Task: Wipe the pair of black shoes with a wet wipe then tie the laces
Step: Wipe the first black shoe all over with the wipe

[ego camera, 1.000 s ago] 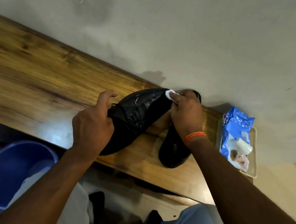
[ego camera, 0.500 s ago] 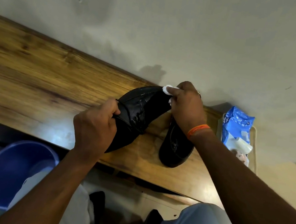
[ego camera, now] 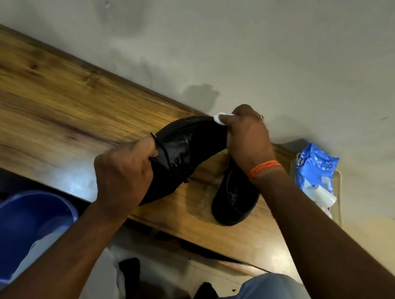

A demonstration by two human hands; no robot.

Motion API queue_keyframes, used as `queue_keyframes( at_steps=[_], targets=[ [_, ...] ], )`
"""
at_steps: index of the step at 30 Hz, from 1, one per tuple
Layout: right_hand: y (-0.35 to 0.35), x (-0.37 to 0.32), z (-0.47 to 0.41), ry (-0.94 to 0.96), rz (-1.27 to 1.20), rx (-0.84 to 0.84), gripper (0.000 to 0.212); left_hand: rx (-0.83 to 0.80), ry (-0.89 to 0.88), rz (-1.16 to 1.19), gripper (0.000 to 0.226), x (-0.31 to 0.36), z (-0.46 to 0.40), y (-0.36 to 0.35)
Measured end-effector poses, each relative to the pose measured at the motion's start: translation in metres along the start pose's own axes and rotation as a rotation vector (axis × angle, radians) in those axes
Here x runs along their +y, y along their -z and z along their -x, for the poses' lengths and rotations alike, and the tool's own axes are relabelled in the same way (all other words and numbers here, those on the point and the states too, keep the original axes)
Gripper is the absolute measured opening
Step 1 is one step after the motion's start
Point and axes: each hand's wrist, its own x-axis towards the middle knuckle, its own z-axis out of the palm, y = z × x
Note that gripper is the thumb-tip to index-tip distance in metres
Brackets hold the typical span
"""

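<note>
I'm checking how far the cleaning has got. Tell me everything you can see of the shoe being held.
The held shoe is a black, glossy, leather-looking lace-up with loose laces. It is tilted, toe up toward the wall. The left hand grips its heel end; the right hand presses a white wet wipe against the toe.

Held shoe [ego camera: 186, 145] tilted; other shoe [ego camera: 234, 201] on table.
</note>
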Motion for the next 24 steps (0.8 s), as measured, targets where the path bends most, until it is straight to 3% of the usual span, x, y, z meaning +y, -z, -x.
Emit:
queue_keyframes(
  at_steps=[3,7,9,18,20,24],
  targets=[
    [0.002,-0.008,-0.005,-0.036,-0.033,-0.003,0.040,0.011,-0.006,0.001,0.022,0.003,-0.001,-0.002],
    [-0.002,-0.069,0.006,0.320,-0.098,-0.106,0.032,0.010,-0.007,0.014,0.018,0.006,0.000,-0.002],
    [-0.002,-0.082,0.009,0.390,-0.070,-0.135,0.027,0.022,-0.002,0.025,0.017,0.006,0.000,-0.001],
    [0.009,0.007,0.001,-0.035,0.016,0.163,0.044,0.045,0.085,0.115,0.021,0.004,-0.002,0.002],
    [0.005,-0.007,0.011,0.071,-0.018,0.188,0.040,0.052,0.112,0.147,0.020,0.003,-0.002,0.001],
    [-0.004,-0.031,0.039,0.381,-0.013,0.081,0.042,0.069,0.161,0.201,0.022,-0.001,-0.002,0.002]
  ],
)
